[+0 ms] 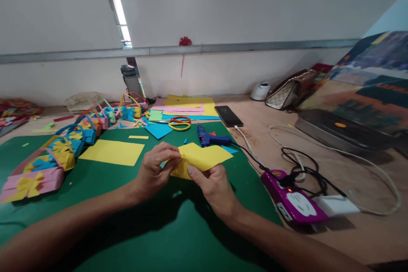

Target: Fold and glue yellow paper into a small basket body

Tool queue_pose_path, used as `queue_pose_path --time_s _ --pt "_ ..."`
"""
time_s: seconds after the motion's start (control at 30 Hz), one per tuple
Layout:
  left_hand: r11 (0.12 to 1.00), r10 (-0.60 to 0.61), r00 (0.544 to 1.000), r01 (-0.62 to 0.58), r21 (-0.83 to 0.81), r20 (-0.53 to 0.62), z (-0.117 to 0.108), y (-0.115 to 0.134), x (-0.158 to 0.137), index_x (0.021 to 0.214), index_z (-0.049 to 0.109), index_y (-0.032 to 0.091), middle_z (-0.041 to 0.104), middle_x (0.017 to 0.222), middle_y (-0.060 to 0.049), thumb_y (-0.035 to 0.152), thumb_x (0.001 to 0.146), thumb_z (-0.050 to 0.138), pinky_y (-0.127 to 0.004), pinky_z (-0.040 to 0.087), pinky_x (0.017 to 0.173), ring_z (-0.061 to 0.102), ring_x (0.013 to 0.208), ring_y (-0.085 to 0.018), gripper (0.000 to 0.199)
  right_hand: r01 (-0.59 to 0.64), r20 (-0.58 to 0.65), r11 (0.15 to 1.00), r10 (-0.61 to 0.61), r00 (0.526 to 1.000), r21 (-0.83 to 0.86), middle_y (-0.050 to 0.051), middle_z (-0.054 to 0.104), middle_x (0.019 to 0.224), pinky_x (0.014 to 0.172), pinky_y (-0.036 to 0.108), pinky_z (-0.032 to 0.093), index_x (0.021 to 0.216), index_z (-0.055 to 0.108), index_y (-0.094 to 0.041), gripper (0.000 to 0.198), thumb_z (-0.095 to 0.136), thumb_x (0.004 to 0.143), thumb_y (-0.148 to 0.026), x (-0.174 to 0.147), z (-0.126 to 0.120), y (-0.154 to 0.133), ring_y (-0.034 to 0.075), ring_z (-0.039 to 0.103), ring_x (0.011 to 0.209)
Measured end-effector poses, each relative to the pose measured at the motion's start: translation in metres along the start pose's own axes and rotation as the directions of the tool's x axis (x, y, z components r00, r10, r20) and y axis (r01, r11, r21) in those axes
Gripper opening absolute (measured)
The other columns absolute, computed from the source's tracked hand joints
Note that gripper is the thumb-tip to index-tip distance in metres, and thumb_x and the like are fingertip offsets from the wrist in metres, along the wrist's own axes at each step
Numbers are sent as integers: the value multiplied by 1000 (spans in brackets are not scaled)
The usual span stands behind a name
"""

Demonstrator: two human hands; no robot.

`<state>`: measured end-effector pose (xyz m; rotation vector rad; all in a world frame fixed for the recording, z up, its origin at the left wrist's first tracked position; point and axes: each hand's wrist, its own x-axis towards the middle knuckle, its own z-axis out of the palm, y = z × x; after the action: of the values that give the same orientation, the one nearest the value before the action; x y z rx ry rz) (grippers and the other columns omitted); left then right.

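Observation:
Between both hands, above a green mat (134,229), is a piece of yellow paper (204,157) with a fold along its near side. My left hand (158,165) pinches its left corner between thumb and fingers. My right hand (216,185) grips the near edge, thumb on top and fingers underneath. Just beyond the paper lies a blue glue gun (212,138) with its cord running right. A flat yellow sheet (111,152) rests on the mat to the left. Scissors (180,123) with red and yellow handles lie farther back.
Several small paper baskets (38,182) with flowers line the left. Coloured sheets (188,104) are stacked behind. On the right are a phone (228,115), a purple power strip (293,197), tangled cables (314,170) and a dark case (344,131). A bottle (130,80) stands at the back.

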<state>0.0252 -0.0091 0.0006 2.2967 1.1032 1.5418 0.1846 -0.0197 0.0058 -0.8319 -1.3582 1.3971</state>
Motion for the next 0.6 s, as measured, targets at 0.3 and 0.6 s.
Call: queue_pose_path --time_s 0.3,0.6 --pt "999 -25 997 27 32 -66 -5 2 6 74 57 16 59 72 -3 11 82 52 -21 45 61 56 67 -12 10 4 33 1000 -4 999 -6 5 69 95 83 34 50 96 62 -18 29 67 67 -20 -1 1 4 20 65 88" --pt "997 -68 997 68 29 -27 -10 2 9 73 54 17 58 71 -1 12 83 50 -21 42 60 54 65 -11 12 166 5 872 -184 983 -461 3 67 81 75 29 48 77 66 -20 10 67 66 -20 -1 -5 4 18 62 77"
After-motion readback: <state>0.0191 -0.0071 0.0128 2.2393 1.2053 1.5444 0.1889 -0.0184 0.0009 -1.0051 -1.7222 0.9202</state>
